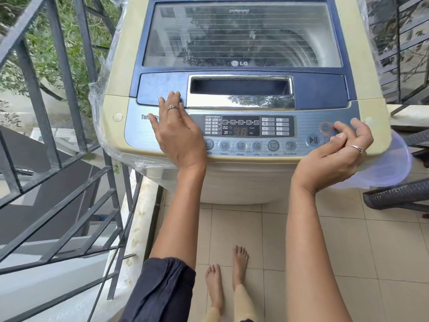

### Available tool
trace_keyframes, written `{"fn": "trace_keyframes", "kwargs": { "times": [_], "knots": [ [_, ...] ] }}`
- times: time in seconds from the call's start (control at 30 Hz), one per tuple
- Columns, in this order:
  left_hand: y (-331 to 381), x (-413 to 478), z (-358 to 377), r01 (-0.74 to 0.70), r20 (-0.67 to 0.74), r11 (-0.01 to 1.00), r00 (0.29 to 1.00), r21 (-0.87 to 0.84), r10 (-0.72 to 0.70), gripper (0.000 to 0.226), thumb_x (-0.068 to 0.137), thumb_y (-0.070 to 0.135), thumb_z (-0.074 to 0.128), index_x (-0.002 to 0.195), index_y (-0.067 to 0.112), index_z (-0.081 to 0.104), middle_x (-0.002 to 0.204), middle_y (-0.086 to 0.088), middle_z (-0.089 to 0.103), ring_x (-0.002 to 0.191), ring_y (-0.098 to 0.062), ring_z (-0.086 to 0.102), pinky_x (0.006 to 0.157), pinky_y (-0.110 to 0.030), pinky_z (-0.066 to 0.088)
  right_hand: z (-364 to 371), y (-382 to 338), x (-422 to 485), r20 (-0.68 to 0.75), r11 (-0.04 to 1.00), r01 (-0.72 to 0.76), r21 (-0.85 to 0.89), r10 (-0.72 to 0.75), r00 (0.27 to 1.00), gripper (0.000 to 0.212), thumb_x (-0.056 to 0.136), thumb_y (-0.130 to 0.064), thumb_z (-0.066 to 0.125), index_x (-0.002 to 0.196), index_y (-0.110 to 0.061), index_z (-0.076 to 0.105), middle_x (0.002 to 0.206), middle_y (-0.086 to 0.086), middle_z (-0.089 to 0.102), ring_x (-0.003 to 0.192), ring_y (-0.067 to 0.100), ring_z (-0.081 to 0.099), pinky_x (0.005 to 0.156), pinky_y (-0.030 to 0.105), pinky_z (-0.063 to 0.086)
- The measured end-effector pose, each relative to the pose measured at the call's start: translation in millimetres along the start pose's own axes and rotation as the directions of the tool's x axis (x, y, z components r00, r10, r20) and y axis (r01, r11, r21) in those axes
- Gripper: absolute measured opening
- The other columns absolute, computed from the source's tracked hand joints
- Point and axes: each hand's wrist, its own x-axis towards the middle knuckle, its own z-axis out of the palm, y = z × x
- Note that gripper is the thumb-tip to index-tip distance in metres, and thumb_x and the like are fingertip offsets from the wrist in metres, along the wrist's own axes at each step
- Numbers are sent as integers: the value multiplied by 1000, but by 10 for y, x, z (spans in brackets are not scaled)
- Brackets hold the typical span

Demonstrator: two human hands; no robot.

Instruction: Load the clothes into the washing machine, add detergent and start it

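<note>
**Left hand** (pixel 178 135): the fingers (pixel 173 99) are straight, slightly spread and laid flat, palm down. The palm covers the left end of the panel (pixel 304 124). The fingertips rest on the blue front edge of the lid (pixel 241 36), just left of the handle recess (pixel 240 87). The hand holds nothing. A ring sits on one finger.

**Right hand** (pixel 336 156): the palm is turned upward and the fingers (pixel 344 126) are loosely curled around nothing. One fingertip lies just beside the power button (pixel 325 128); contact cannot be confirmed. Another fingertip covers the lettering right of the start/pause button (pixel 313 139). This hand also wears a ring.

**Washer** (pixel 232 182): a top-loader with the lid closed. The drum shows dimly through the glass, and its contents cannot be made out. The display (pixel 240 131) shows faint digits. Clear plastic wrap (pixel 102 112) clings to the left flank.

**Surroundings:** the washer stands on a tiled floor (pixel 348 240), close to a grey metal railing (pixel 58 112) on the left with greenery beyond it. A dark wicker chair (pixel 394 196) stands at the right. The person's bare feet (pixel 240 263) are on the tiles in front of the washer.
</note>
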Motion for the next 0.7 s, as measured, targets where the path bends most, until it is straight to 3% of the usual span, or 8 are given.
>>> {"fn": "trace_keyframes", "kwargs": {
  "times": [0.17, 0.33, 0.5, 0.57, 0.7],
  "knots": [
    [-5, 9, -6, -19, 16, 1000, 1000, 18, 19, 32, 97, 16, 40, 117, 11, 65, 127, -2, 63, 132, -22, 48, 118, -41, 22, -17, -85, 46, 20, 996, -19, 85, 18, 1000, 33, 86, -2, 38, 114, -2, 57, 99, 5, 71, 95, 17, 66, 84, 28, 52],
    [8, 9, -32, -22, 49, 1000, 999, 15, 21, 32, 98, 14, 40, 120, 8, 62, 130, -4, 61, 134, -23, 45, 118, -39, 16, -63, -182, 106, 68, 989, -80, 126, 72, 995, 36, 83, 0, 37, 114, 1, 56, 101, 13, 67, 95, 19, 66, 80, 21, 52],
    [102, 3, -37, 12, 73, 998, 997, 54, -16, 34, 97, 14, 39, 124, 7, 59, 132, -6, 60, 136, -25, 41, 119, -45, 12, -54, -275, 161, 136, 987, -75, 140, 55, 989, 36, 82, 2, 38, 111, 3, 59, 103, 18, 66, 94, 22, 64, 76, 2, 41],
    [206, -4, -36, -16, 83, 994, 997, 105, 7, 38, 96, 16, 38, 129, 8, 55, 134, -6, 57, 139, -25, 37, 118, -48, 8, -45, -328, 184, 194, 989, -50, 139, 23, 981, 34, 83, 0, 38, 109, 3, 60, 103, 17, 67, 96, 23, 65, 80, 7, 45],
    [433, 46, -29, -33, 111, 989, 994, 146, 17, 44, 96, 18, 38, 140, 9, 43, 144, -7, 47, 143, -23, 29, 118, -49, 2, 21, -424, 210, 286, 994, 44, 102, -71, 956, 29, 86, -3, 43, 108, -1, 62, 107, 11, 68, 101, 27, 63, 89, 33, 49]
  ]
}}
